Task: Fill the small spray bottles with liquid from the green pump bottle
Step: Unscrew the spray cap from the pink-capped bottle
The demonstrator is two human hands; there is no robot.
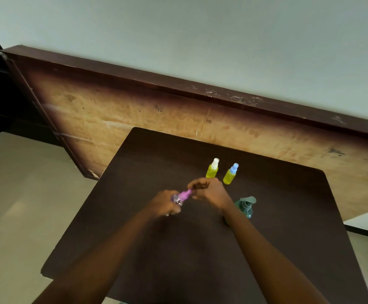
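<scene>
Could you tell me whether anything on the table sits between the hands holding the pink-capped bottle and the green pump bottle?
Nothing visible does. The green pump bottle stands just beside the right hand, partly hidden behind that wrist.

A dark brown table [288, 249] stands on a pale tiled floor [14, 194]. Behind it, a worn wooden board [135, 115] — dark-edged, scuffed — leans against a plain grey-white wall [200, 36].

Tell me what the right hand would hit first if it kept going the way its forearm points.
Likely the pink-capped bottle that the right hand already touches, then the left hand holding it. Depth is uncertain.
</scene>
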